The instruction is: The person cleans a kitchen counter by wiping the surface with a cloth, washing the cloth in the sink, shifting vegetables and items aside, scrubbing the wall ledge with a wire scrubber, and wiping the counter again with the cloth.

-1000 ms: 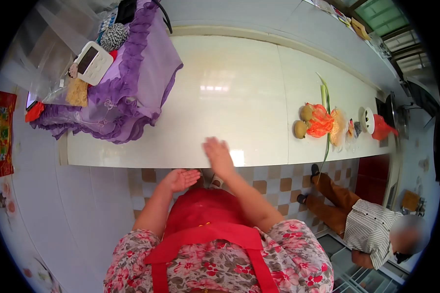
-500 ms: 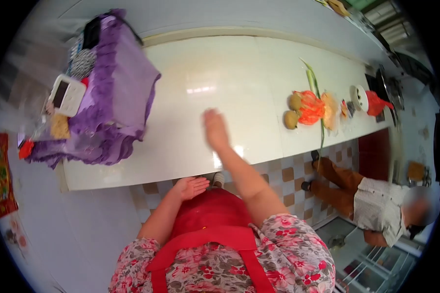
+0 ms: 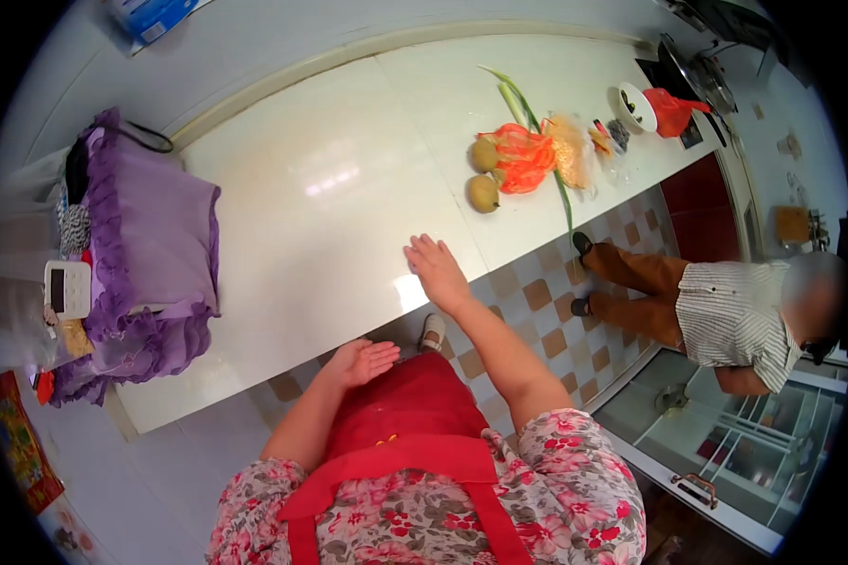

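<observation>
Holds the left hand (image 3: 363, 362) palm up in front of the red apron (image 3: 400, 405), just outside the edge of the desk (image 3: 283, 235), grip wide. Extends the right hand (image 3: 439, 269) palm down at that edge, grip also wide; cannot tell whether touching. Has, farther right on the desk, round brownish produce (image 3: 483, 194) against an orange-red bag (image 3: 526, 158), then long green stalks (image 3: 566, 200), a clear bag (image 3: 567, 143) and a white bowl (image 3: 625, 102).
</observation>
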`<act>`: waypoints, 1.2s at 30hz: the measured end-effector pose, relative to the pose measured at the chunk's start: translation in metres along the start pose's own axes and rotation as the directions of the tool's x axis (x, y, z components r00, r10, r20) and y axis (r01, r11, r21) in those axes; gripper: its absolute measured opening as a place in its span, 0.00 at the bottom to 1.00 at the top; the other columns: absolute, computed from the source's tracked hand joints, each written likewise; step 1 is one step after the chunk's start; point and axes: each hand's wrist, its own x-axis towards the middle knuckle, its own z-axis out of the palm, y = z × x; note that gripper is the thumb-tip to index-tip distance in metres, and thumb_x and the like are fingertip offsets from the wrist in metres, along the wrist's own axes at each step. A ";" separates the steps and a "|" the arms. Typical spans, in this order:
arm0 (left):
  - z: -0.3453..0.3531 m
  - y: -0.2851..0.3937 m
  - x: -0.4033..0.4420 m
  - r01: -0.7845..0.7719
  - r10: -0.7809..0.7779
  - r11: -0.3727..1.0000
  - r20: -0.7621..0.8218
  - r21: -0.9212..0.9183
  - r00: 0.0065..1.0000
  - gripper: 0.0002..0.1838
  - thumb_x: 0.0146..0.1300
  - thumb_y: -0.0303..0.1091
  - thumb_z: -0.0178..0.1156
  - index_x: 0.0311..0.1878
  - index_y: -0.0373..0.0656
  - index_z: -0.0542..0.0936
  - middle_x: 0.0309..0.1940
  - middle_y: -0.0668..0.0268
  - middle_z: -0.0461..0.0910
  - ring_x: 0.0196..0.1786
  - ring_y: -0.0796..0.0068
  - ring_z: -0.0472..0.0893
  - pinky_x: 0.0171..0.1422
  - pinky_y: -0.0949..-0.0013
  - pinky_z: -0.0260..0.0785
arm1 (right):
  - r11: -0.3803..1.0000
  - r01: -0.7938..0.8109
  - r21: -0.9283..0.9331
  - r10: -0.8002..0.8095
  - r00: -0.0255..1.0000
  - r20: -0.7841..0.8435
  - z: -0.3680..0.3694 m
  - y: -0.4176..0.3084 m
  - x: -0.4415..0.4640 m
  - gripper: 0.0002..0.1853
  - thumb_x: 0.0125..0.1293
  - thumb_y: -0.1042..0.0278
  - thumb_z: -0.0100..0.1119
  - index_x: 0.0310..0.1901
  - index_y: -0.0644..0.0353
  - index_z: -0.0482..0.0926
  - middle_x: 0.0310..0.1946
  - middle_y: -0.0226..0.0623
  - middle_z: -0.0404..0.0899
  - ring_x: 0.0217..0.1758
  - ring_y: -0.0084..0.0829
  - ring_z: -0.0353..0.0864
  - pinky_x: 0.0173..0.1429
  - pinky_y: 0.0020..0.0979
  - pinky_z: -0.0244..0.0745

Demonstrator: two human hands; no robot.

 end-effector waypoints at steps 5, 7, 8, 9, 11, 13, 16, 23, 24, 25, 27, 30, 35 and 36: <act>0.062 -0.005 0.035 0.033 -0.035 0.997 0.034 0.066 0.999 0.23 0.69 0.36 0.40 0.61 0.32 0.70 0.61 0.50 0.73 0.63 0.57 0.74 0.68 0.58 0.66 | 0.996 0.073 0.053 -0.073 0.997 0.000 -0.026 0.057 -0.029 0.20 0.65 0.72 0.49 0.60 0.55 0.72 0.65 0.42 0.68 0.71 0.43 0.63 0.74 0.44 0.56; 0.087 -0.010 0.054 0.013 -0.015 0.998 0.036 0.063 0.999 0.23 0.69 0.36 0.40 0.61 0.31 0.70 0.61 0.50 0.73 0.63 0.57 0.74 0.68 0.58 0.66 | 0.990 0.113 0.081 -0.116 0.993 0.025 -0.036 0.078 -0.039 0.20 0.65 0.72 0.49 0.60 0.55 0.72 0.65 0.42 0.68 0.71 0.43 0.63 0.74 0.43 0.56; 0.099 -0.014 0.065 0.012 -0.015 0.997 0.038 0.070 0.999 0.23 0.69 0.36 0.40 0.61 0.31 0.70 0.61 0.50 0.73 0.63 0.57 0.74 0.68 0.58 0.66 | 0.985 0.136 0.109 -0.138 0.990 0.004 -0.038 0.087 -0.047 0.21 0.65 0.72 0.49 0.60 0.55 0.72 0.65 0.42 0.68 0.71 0.42 0.63 0.74 0.43 0.56; 0.112 -0.017 0.076 0.007 -0.010 0.998 0.041 0.065 0.999 0.23 0.69 0.36 0.39 0.60 0.31 0.70 0.61 0.49 0.73 0.63 0.56 0.74 0.67 0.57 0.67 | 0.978 0.161 0.136 -0.159 0.987 -0.020 -0.043 0.095 -0.054 0.21 0.64 0.72 0.49 0.60 0.54 0.72 0.66 0.42 0.67 0.71 0.42 0.63 0.74 0.43 0.56; 0.139 -0.027 0.096 0.005 -0.008 0.997 0.044 0.075 0.999 0.23 0.70 0.36 0.39 0.60 0.31 0.71 0.61 0.49 0.73 0.63 0.56 0.74 0.67 0.57 0.67 | 0.975 0.164 0.149 -0.153 0.985 -0.080 -0.054 0.105 -0.077 0.20 0.64 0.73 0.50 0.59 0.55 0.73 0.63 0.42 0.70 0.68 0.44 0.67 0.71 0.41 0.62; 0.179 -0.038 0.118 0.072 -0.079 0.987 0.044 0.142 0.996 0.23 0.69 0.36 0.38 0.59 0.30 0.71 0.60 0.48 0.73 0.62 0.56 0.75 0.65 0.57 0.69 | 0.884 -0.069 0.463 0.150 0.979 -0.139 -0.067 0.113 -0.106 0.20 0.65 0.76 0.51 0.59 0.55 0.74 0.59 0.42 0.75 0.63 0.41 0.73 0.66 0.37 0.69; 0.245 -0.049 0.152 0.090 -0.115 0.975 0.111 0.204 0.987 0.23 0.70 0.37 0.39 0.59 0.30 0.71 0.58 0.48 0.75 0.60 0.55 0.77 0.64 0.57 0.70 | 0.328 -0.246 0.912 0.610 0.793 -0.006 -0.101 0.137 -0.145 0.18 0.68 0.76 0.49 0.59 0.58 0.75 0.55 0.42 0.78 0.59 0.36 0.77 0.61 0.35 0.74; 0.442 -0.083 0.211 0.121 -0.246 0.914 0.294 0.387 0.923 0.23 0.71 0.38 0.41 0.59 0.31 0.72 0.58 0.49 0.75 0.59 0.56 0.77 0.64 0.58 0.70 | -0.485 0.394 0.781 0.835 0.473 0.281 -0.258 0.236 -0.229 0.17 0.74 0.66 0.46 0.60 0.60 0.71 0.54 0.43 0.78 0.58 0.39 0.77 0.61 0.39 0.74; 0.465 -0.089 0.219 0.092 -0.230 0.913 0.316 0.396 0.921 0.23 0.71 0.38 0.41 0.59 0.31 0.72 0.59 0.49 0.75 0.60 0.56 0.77 0.65 0.58 0.70 | -0.470 0.419 0.776 0.848 0.458 0.267 -0.270 0.249 -0.238 0.17 0.74 0.66 0.46 0.60 0.60 0.71 0.54 0.43 0.78 0.58 0.39 0.77 0.61 0.39 0.74; 0.486 -0.093 0.228 0.102 -0.249 0.902 0.311 0.419 0.917 0.23 0.71 0.38 0.41 0.59 0.31 0.72 0.59 0.49 0.75 0.60 0.56 0.77 0.65 0.58 0.70 | -0.507 0.510 0.695 0.839 0.477 0.262 -0.281 0.264 -0.245 0.16 0.74 0.65 0.46 0.59 0.60 0.72 0.54 0.42 0.78 0.58 0.40 0.77 0.61 0.40 0.74; 0.523 -0.102 0.246 0.070 -0.215 0.940 0.421 0.333 0.881 0.23 0.70 0.37 0.41 0.59 0.31 0.72 0.59 0.50 0.75 0.60 0.57 0.77 0.66 0.58 0.69 | -0.526 0.605 0.598 0.839 0.484 0.248 -0.299 0.292 -0.254 0.16 0.74 0.63 0.46 0.57 0.60 0.73 0.54 0.42 0.78 0.58 0.41 0.77 0.61 0.41 0.74; 0.584 -0.113 0.268 0.061 -0.194 0.957 0.472 0.284 0.860 0.23 0.71 0.37 0.39 0.62 0.31 0.69 0.62 0.49 0.72 0.64 0.57 0.73 0.69 0.58 0.66 | -0.529 0.710 0.465 0.839 0.522 0.157 -0.322 0.333 -0.257 0.16 0.74 0.61 0.44 0.55 0.59 0.74 0.53 0.41 0.79 0.59 0.39 0.76 0.62 0.42 0.72; 0.675 -0.122 0.324 -0.030 -0.127 0.948 0.463 0.317 0.878 0.26 0.73 0.38 0.33 0.65 0.30 0.65 0.64 0.49 0.70 0.67 0.57 0.71 0.71 0.58 0.63 | -0.479 0.728 0.489 0.862 0.495 0.108 -0.362 0.404 -0.260 0.18 0.75 0.59 0.37 0.52 0.59 0.75 0.50 0.38 0.81 0.54 0.37 0.79 0.61 0.38 0.72; 0.691 -0.122 0.341 -0.019 -0.148 0.943 0.469 0.333 0.871 0.26 0.73 0.38 0.33 0.65 0.30 0.65 0.64 0.49 0.70 0.67 0.57 0.71 0.71 0.58 0.63 | -0.455 0.719 0.525 0.874 0.474 0.108 -0.371 0.420 -0.258 0.17 0.73 0.60 0.38 0.50 0.59 0.77 0.48 0.36 0.82 0.52 0.34 0.80 0.59 0.37 0.73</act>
